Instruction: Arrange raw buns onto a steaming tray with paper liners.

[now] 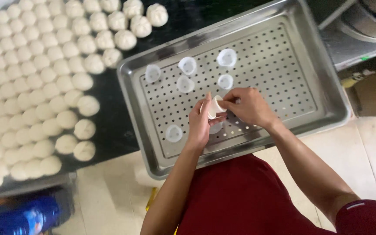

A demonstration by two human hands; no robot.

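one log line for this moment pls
left hand: holds paper liner stack | right hand: pinches stack top | perforated steel tray: six liners laid

Tray (327,87): silver-grey metal, floor patterned with regular rows of small round holes.
Paper liners (187,65): white, translucent, finely pleated walls.
Liner stack (214,107): white, cream at the edge.
Dough balls (31,87): pale off-white, matt, set in close diagonal rows; those at the top bear swirled pleats.
Counter (109,122): black.
Garment (240,200): dark red; sleeve with a thin pale stripe.
Floor (370,148): cream tiles.
Bottle (22,219): blue.
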